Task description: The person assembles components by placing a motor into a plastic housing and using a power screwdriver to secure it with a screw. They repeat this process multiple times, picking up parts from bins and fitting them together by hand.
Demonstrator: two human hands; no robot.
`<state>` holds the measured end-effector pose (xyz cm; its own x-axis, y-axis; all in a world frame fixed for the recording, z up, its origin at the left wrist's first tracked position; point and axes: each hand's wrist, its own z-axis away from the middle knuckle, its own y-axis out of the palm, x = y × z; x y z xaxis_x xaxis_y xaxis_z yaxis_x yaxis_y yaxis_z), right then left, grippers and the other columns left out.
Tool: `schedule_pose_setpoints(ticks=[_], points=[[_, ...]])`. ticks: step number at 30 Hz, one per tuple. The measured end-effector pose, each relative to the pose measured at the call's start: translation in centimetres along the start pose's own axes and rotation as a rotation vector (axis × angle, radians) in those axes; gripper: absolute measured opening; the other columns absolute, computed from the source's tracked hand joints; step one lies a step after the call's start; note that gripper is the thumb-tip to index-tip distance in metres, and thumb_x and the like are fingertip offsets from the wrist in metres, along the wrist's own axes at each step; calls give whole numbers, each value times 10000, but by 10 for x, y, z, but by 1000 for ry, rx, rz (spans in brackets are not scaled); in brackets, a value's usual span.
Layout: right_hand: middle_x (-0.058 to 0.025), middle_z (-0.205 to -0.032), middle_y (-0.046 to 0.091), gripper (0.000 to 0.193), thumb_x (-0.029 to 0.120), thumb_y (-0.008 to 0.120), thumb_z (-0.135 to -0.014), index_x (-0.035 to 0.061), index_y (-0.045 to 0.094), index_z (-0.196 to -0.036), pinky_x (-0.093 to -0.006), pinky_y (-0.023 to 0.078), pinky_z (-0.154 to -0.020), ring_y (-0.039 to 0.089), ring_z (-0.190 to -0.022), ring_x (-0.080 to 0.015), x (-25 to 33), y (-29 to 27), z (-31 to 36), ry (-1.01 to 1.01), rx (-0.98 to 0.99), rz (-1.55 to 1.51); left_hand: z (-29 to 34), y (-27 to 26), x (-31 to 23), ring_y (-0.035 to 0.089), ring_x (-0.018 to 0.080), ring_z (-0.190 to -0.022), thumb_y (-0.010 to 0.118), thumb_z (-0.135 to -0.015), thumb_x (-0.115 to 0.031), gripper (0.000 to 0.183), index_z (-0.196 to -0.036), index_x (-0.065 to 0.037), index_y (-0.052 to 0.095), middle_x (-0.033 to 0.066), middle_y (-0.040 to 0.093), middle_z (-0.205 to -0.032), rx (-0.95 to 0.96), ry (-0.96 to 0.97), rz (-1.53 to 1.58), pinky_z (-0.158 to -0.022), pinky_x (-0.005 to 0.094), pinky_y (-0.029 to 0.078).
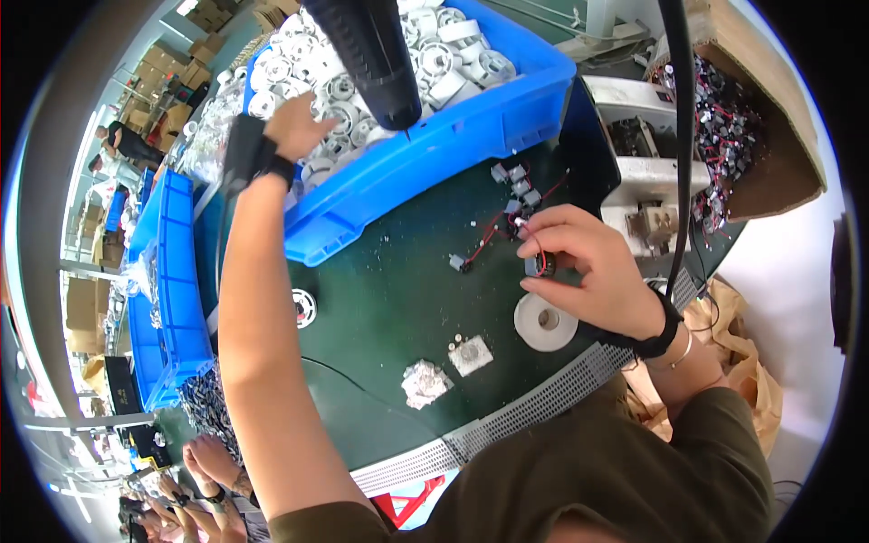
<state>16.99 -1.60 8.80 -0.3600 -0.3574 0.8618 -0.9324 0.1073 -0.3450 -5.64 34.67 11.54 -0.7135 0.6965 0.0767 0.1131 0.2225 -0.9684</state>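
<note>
1. Your left hand is stretched out to the big blue bin at the far side of the bench, resting on the heap of white round plastic parts inside it. The fingers are buried among the parts, so I cannot tell whether that grip has closed on one.
2. Your right hand sits low over the dark green bench, just in front of the bin. Its thumb and fingertips are pinched together on a small dark motor with a thin red wire looping off it.
3. Directly beneath that hand lies a white ring-shaped part, flat on the bench and just beside your wrist.
4. Between the hand and the bin lies a loose cluster of small motors with red and black leads.
5. Nearer to you lie a small white square piece and a crumpled silvery scrap; a single white disc lies next to your left forearm.
6. To your right stands a grey metal fixture, and behind it a cardboard box of wired motors.
</note>
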Motion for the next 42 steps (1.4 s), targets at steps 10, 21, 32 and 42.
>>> schedule_pose_setpoints(ticks=[10,21,32,42], points=[[-76,-1026,569,334,-71,671,-755,-11,568,-1067,-237,482,-767,561,-892,-112,-9,-2,17,123,-48,-199,17,7,11,614,356,-939,671,-665,-334,620,-1176,-6,546,203,638,-1020,-292,42,187,-835,410,471],[-43,-960,593,279,-7,641,-812,-38,548,-1073,-229,486,-773,579,-866,-88,-11,-21,34,190,-94,-331,186,-50,-237,539,366,-1026,598,-579,15,529,-1102,-30,529,178,544,-1100,27,395,686,-885,407,453],[-67,-966,558,259,-61,628,-773,14,595,-1018,-286,517,-736,586,-877,-141,-16,-19,59,68,106,-17,205,18,-287,564,299,-1057,802,-636,-127,648,-1196,-36,487,139,530,-1200,-37,130,1076,-852,357,473],[-54,-851,575,191,22,657,-732,69,596,-907,-331,486,-683,575,-834,-255,-17,-18,35,-309,371,450,178,15,-250,570,284,-1068,797,-648,-128,692,-1249,-72,459,134,573,-1161,235,405,1046,-883,355,456]])
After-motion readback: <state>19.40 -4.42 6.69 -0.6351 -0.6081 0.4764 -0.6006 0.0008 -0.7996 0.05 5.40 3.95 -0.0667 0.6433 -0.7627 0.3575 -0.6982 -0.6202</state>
